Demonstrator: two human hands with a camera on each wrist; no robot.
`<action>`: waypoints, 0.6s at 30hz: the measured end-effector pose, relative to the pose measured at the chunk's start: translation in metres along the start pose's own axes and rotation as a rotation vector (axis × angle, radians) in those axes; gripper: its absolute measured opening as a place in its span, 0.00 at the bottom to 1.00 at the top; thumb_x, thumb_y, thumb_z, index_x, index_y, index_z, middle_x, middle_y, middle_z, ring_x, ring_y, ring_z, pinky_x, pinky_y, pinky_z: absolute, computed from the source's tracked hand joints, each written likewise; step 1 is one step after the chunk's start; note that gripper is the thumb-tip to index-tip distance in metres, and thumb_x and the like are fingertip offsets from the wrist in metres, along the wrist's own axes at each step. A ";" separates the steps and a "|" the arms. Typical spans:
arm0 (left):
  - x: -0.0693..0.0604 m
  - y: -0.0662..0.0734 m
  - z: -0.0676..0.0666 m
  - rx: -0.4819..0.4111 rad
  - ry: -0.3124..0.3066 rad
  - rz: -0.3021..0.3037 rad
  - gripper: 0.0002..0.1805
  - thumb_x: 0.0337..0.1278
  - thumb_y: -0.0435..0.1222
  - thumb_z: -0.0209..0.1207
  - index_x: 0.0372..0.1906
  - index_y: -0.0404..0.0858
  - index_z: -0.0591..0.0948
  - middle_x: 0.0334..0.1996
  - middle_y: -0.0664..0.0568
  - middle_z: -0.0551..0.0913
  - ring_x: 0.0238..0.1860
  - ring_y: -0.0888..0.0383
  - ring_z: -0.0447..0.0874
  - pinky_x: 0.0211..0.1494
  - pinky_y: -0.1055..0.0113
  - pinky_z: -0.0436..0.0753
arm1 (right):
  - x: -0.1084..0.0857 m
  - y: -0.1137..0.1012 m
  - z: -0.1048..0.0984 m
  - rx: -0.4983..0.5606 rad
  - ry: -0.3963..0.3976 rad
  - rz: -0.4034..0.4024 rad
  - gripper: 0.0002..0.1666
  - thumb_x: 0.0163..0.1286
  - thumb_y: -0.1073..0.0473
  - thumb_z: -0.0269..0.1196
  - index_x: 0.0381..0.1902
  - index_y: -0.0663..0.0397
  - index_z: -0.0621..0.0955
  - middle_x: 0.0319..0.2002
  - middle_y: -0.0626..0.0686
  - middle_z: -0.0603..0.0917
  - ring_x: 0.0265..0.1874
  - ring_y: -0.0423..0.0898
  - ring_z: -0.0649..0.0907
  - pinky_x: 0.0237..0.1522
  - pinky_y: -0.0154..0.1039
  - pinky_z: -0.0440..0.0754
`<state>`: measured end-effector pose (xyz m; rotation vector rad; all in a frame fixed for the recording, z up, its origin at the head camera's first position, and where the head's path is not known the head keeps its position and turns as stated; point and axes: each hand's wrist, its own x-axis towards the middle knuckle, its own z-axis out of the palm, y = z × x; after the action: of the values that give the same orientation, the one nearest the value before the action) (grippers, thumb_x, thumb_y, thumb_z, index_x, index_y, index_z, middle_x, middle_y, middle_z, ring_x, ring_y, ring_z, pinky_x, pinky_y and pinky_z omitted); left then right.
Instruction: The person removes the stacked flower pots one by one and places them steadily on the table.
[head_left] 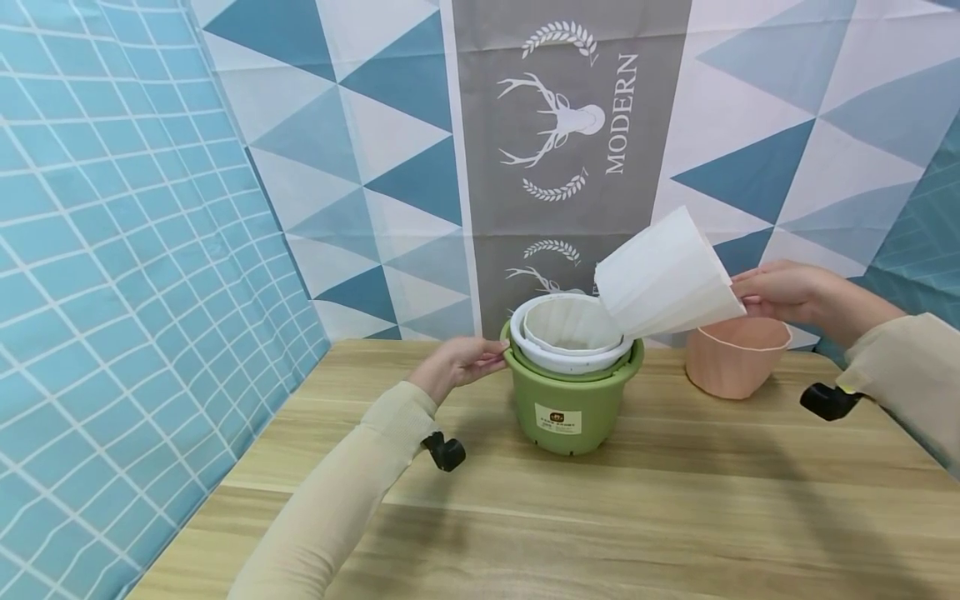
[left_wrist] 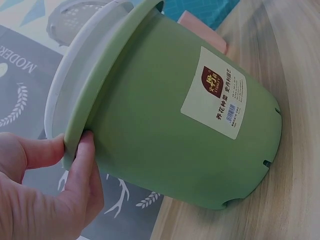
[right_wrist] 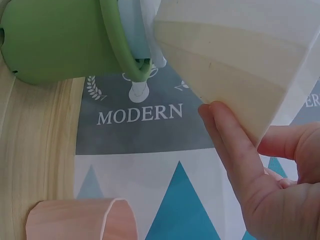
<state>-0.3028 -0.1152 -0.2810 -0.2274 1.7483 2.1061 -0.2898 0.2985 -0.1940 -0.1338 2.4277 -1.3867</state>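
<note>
A green flower pot (head_left: 570, 408) with a paper label stands upright on the table, and white pots (head_left: 573, 321) are nested inside it. My left hand (head_left: 468, 360) pinches the green pot's rim at its left side, thumb and fingers on either side of the rim in the left wrist view. In my right hand (head_left: 783, 290) is a white faceted pot (head_left: 663, 271), tilted, its wide mouth toward the hand and its narrow end up and left. The thumb and fingers pinch its rim. Its lower edge is close to the nested pots; whether they touch I cannot tell.
A pink faceted pot (head_left: 731, 362) stands on the wooden table (head_left: 600, 525) at the right, behind and below my right hand. Patterned cloth (head_left: 390, 167) hangs at the back, and blue checked cloth (head_left: 112, 250) hangs along the left side.
</note>
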 end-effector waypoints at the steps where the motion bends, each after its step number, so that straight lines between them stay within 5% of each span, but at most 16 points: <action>1: 0.000 0.000 0.000 0.001 0.000 0.001 0.23 0.64 0.24 0.52 0.63 0.23 0.66 0.38 0.44 0.75 0.32 0.59 0.80 0.52 0.74 0.87 | -0.001 0.001 -0.001 0.003 -0.004 0.003 0.10 0.74 0.57 0.55 0.49 0.48 0.79 0.34 0.38 0.82 0.36 0.35 0.85 0.46 0.32 0.89; 6: 0.000 -0.001 0.001 0.004 0.002 -0.002 0.23 0.65 0.24 0.52 0.63 0.23 0.66 0.37 0.44 0.75 0.32 0.59 0.80 0.54 0.74 0.86 | -0.004 0.006 -0.003 -0.007 -0.023 0.005 0.12 0.74 0.56 0.55 0.32 0.33 0.81 0.33 0.37 0.83 0.35 0.34 0.86 0.44 0.31 0.89; 18: 0.000 -0.002 0.000 -0.009 -0.001 -0.009 0.23 0.65 0.24 0.51 0.63 0.23 0.65 0.37 0.44 0.74 0.32 0.60 0.80 0.53 0.74 0.86 | -0.011 0.023 -0.007 -0.014 -0.055 0.024 0.13 0.73 0.56 0.57 0.30 0.30 0.81 0.33 0.36 0.84 0.36 0.36 0.87 0.47 0.34 0.88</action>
<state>-0.3020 -0.1147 -0.2823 -0.2358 1.7342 2.1079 -0.2802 0.3189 -0.2080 -0.1445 2.3866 -1.3380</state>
